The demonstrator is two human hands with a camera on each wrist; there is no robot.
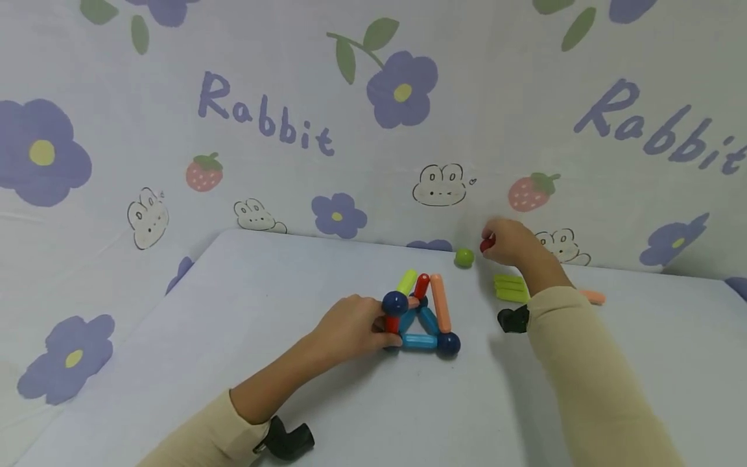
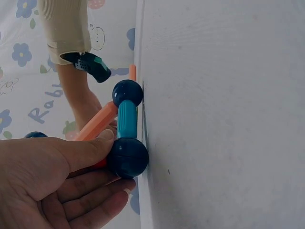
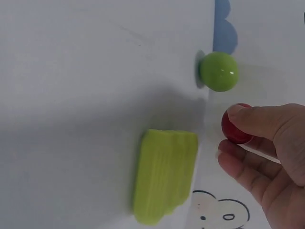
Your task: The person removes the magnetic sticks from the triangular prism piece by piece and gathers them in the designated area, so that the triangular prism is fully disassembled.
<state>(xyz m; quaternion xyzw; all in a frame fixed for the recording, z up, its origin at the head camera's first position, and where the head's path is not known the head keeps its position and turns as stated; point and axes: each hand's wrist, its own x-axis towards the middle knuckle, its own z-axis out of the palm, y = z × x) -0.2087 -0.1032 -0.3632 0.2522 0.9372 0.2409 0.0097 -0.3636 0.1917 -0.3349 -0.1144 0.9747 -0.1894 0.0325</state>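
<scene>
On the table stands a frame of rods and dark blue balls, with a blue rod [image 1: 420, 342] along its front, red rods [image 1: 422, 286] and an orange rod [image 1: 441, 303]. The left hand [image 1: 350, 329] grips its left corner; in the left wrist view the thumb and fingers hold around a dark blue ball [image 2: 127, 158] there. At the table's back, the right hand [image 1: 510, 242] pinches a red ball [image 3: 237, 125] between thumb and fingers, beside a green ball [image 3: 219, 71]. The frame's left lower corner is partly hidden by the left hand.
Several yellow-green rods [image 1: 510, 288] lie side by side in front of the right hand. An orange rod [image 1: 592, 296] lies to the right, partly behind the right forearm. Behind the white table [image 1: 262, 279] hangs a cloth [image 1: 280, 65] printed with flowers and rabbits.
</scene>
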